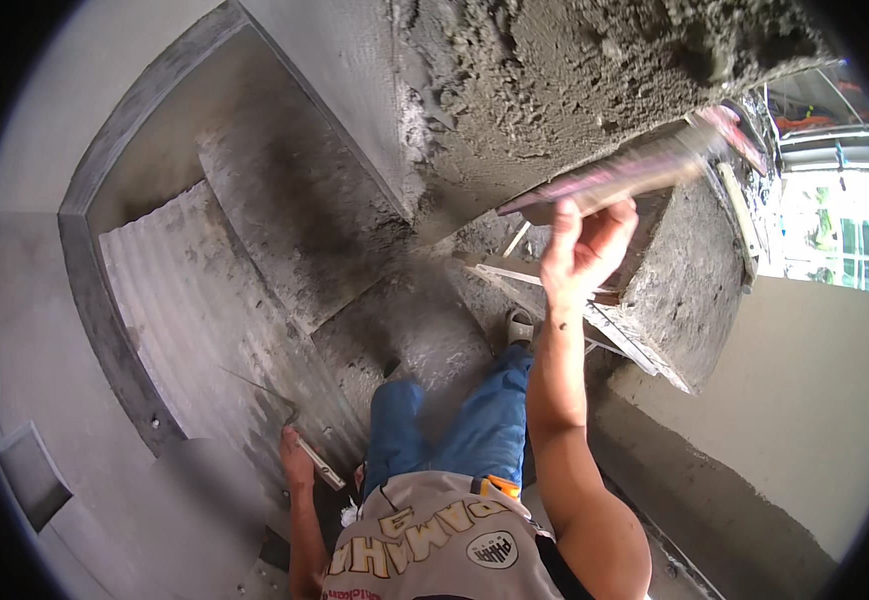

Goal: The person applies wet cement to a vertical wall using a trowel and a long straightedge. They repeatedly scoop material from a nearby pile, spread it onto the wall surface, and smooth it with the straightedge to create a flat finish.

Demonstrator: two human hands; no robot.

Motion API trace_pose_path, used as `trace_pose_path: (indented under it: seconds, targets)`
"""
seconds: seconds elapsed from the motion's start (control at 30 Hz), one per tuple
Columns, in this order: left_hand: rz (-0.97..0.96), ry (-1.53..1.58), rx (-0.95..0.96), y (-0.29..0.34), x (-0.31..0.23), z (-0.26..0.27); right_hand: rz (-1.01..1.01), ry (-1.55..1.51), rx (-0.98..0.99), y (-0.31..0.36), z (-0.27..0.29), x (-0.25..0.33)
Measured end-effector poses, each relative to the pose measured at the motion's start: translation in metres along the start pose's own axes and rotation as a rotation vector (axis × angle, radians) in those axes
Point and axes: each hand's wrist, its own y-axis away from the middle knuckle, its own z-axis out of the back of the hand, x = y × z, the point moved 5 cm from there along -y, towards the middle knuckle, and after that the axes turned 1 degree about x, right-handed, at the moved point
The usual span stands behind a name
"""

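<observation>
Reaching forward and up, my right hand (589,245) grips the near edge of a long, flat reddish board (619,180), smeared by motion. The board lies along the lower edge of rough wet mortar (554,90) on the surface above. Whether it touches the mortar all along I cannot tell. Low beside my left leg, my left hand (297,465) is closed round the pale handle of a trowel (279,403), whose thin blade points away to the left over a corrugated sheet.
The grey corrugated sheet (204,290) lies at left inside a dark grey raised border (89,260). A concrete block edged with wooden strips (694,290) juts out at right, below my right arm's reach. A bright window (839,225) is at far right.
</observation>
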Motion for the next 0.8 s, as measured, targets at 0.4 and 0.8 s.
trace_pose_path:
  seconds: [0.4,0.8]
  targets:
    - [-0.013,-0.089,0.005,-0.03,0.003,-0.006,-0.494,0.281,0.034,0.17,-0.066,-0.157]
    - [-0.148,0.0,0.181,-0.002,-0.05,-0.052,-0.516,0.272,0.071,0.21,-0.068,-0.191]
